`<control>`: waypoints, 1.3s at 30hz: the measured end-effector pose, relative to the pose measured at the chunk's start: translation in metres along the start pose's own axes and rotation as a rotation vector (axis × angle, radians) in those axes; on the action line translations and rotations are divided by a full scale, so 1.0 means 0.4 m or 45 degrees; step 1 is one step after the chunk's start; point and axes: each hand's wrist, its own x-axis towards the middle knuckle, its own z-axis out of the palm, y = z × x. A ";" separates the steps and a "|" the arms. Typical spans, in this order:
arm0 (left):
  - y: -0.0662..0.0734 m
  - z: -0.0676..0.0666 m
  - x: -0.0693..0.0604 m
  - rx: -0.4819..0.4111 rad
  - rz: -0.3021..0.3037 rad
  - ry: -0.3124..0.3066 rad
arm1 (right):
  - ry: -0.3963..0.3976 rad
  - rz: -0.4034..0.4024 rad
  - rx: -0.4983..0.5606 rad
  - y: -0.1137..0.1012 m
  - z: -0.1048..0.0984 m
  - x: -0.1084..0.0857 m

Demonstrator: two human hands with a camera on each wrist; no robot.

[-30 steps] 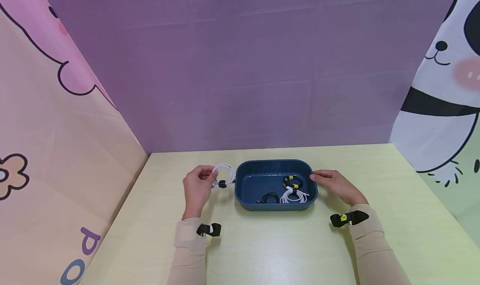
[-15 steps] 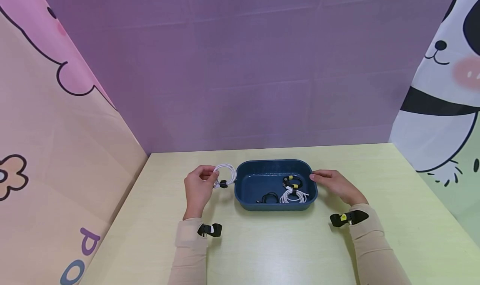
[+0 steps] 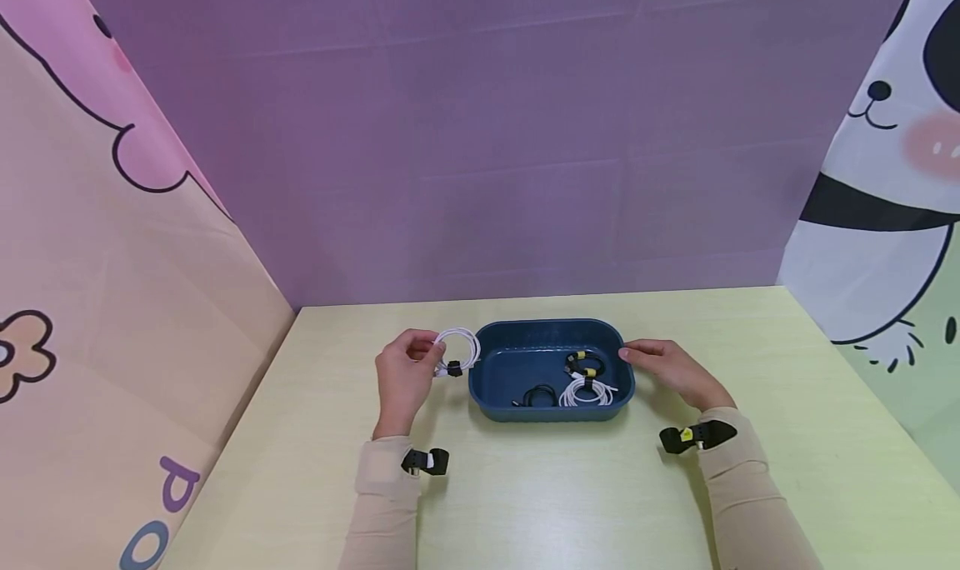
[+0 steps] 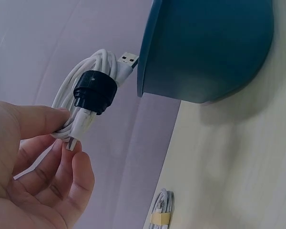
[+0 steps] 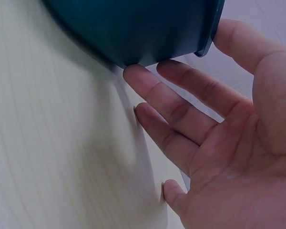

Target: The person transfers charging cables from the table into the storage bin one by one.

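Observation:
My left hand (image 3: 405, 378) pinches a coiled white USB cable (image 3: 461, 349) between thumb and fingers, just left of a dark blue bin (image 3: 517, 414). A black strap (image 4: 95, 91) binds this coil, and its USB plug (image 4: 128, 58) points at the bin's rim. My right hand (image 3: 675, 372) holds the bin's right end, thumb over the rim and fingertips (image 5: 136, 74) against the outer wall. Inside the bin lie a white cable coil (image 3: 588, 392), a small black cable coil (image 3: 540, 396) and a black cable with yellow bands (image 3: 586, 362).
In the left wrist view another pale cable coil (image 4: 162, 205) with a tan band lies on the table. Pale wood forms the tabletop (image 3: 525, 495). A purple cloth (image 3: 525, 137) hangs behind it, with printed cloths on both sides.
The left hand has moved slightly right with the white USB cable, whose coil now overlaps the bin's left rim. The right hand and the bin have stayed put.

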 end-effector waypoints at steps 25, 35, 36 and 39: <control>0.022 0.039 -0.016 0.064 0.047 -0.039 | 0.001 -0.002 0.022 0.010 -0.001 0.005; 0.024 0.059 -0.020 0.029 0.099 -0.024 | 0.000 0.014 0.017 0.014 -0.001 0.006; 0.025 0.061 -0.021 0.026 0.100 -0.025 | 0.003 0.018 0.020 0.014 -0.001 0.007; 0.028 0.067 -0.024 0.031 0.103 -0.028 | 0.001 0.015 0.007 0.014 -0.002 0.006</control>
